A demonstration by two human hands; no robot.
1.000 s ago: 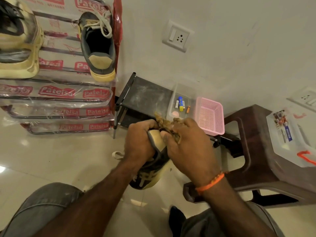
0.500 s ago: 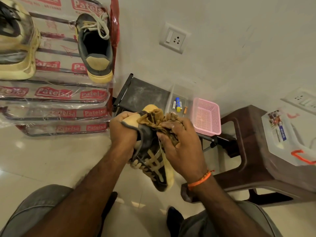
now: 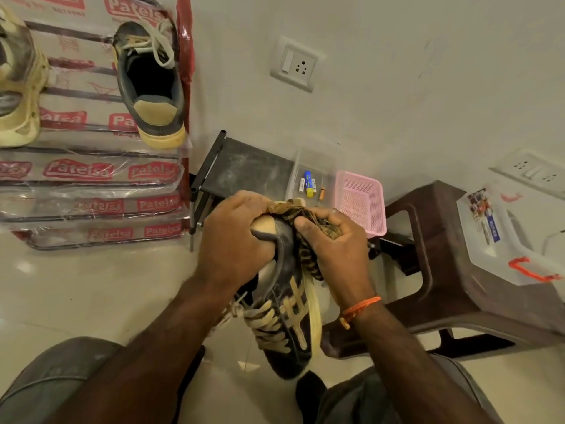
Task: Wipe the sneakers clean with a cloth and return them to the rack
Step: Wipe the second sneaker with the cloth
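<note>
We see the dark sneaker (image 3: pixel 287 313) held in the air between our knees, above the floor (image 3: pixel 91 289), heel end up and away from us, toe pointing down toward us. Its heel sits inside the left hand (image 3: pixel 235 243), whose fingers are curled around the tan heel patch in a firm grip. Just beside it, the right hand (image 3: pixel 336 249) is closed around a bunched brown patterned cloth (image 3: pixel 308 237) and presses it against the sneaker's side near the collar; the two hands almost touch over the heel. An orange thread band (image 3: pixel 360 307) circles the right wrist. On the wrapped shoe rack (image 3: pixel 85 172) to the upper left, a second dark sneaker (image 3: pixel 153 87) rests on the top tier, with a pale shoe (image 3: pixel 18 87) at the left edge.
</note>
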